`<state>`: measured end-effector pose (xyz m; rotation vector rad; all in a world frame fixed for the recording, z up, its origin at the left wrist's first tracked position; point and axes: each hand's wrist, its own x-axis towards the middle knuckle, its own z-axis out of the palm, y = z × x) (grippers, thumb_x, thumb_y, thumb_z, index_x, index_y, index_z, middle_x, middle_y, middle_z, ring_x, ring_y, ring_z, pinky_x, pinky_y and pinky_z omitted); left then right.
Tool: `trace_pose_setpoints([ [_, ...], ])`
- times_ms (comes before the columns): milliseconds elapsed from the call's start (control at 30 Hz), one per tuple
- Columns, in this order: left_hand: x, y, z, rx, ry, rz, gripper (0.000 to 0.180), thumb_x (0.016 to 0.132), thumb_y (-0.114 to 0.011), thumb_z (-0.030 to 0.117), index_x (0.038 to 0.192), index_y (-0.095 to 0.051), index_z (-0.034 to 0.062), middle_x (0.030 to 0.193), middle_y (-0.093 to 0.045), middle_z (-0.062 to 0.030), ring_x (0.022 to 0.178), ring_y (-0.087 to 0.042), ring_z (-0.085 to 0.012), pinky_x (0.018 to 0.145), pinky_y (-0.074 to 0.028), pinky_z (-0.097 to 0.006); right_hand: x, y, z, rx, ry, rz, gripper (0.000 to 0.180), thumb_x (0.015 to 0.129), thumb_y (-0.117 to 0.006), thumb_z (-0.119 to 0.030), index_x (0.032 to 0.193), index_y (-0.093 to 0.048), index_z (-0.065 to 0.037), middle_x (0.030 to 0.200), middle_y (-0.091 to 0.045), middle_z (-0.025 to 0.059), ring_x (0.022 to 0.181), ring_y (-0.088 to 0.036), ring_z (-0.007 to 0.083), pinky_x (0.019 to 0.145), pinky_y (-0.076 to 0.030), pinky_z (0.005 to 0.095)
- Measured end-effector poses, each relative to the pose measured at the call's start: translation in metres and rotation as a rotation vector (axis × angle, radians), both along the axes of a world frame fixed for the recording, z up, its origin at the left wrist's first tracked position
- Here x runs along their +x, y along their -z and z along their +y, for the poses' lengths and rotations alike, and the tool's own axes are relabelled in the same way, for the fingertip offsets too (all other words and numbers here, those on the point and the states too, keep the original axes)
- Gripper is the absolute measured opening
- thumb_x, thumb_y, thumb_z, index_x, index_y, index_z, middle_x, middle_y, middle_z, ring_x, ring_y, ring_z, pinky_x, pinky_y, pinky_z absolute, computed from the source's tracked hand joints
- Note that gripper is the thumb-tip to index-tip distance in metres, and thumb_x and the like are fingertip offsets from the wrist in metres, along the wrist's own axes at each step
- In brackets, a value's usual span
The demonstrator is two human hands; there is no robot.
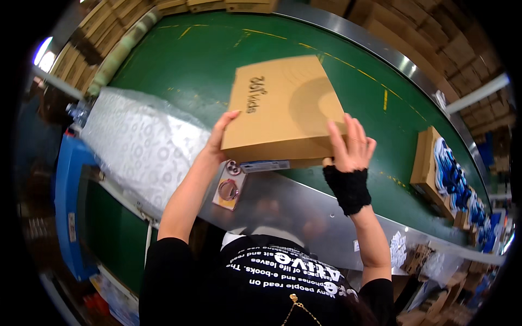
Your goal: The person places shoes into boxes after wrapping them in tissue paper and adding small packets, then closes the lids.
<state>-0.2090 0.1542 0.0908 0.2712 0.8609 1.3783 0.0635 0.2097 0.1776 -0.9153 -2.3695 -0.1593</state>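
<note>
A brown cardboard shoebox [283,108] with dark printing on its lid is held tilted above the green conveyor belt. My left hand [220,133] grips its left edge, thumb on the lid and the other fingers hidden behind the side. At the near right corner is my right hand [350,146], in a black wrist band; its fingers lie over the lid's edge and the thumb is lower down the side. A label in white and blue [265,166] shows on the box's near side. The contents are hidden by the lid.
White printed wrapping paper [144,144] lies in a sheet of clear plastic to the left. A phone [228,187] rests on the metal ledge [293,204]. On the belt [380,141] at right stand open boxes with blue-and-white shoes [448,168]. Stacked cartons [424,32] line the far side.
</note>
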Motion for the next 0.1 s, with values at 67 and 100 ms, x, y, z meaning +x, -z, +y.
trace_pose_setpoints([
  [67,-0.025,-0.016,-0.052,0.259,-0.223,0.030,0.049,0.082,-0.043,0.032,0.118,-0.043,-0.0008,0.113,-0.052,-0.0150,0.097,-0.055,-0.0258,0.083,-0.045,-0.037,0.027,0.008,-0.008,-0.032,-0.063,0.223,0.061,0.057,-0.060,0.000,0.116,-0.048,-0.011,0.120,-0.041,0.0168,0.103,-0.045,0.0318,0.082,-0.034,0.0421],
  [100,-0.030,-0.031,-0.074,0.299,-0.363,0.043,0.050,0.083,-0.038,0.030,0.124,-0.037,0.0001,0.121,-0.046,-0.0161,0.104,-0.051,-0.0270,0.090,-0.040,-0.040,0.038,0.019,-0.014,-0.139,-0.077,0.264,0.061,0.057,-0.062,0.003,0.115,-0.049,-0.011,0.121,-0.040,0.0177,0.106,-0.043,0.0325,0.082,-0.035,0.0438],
])
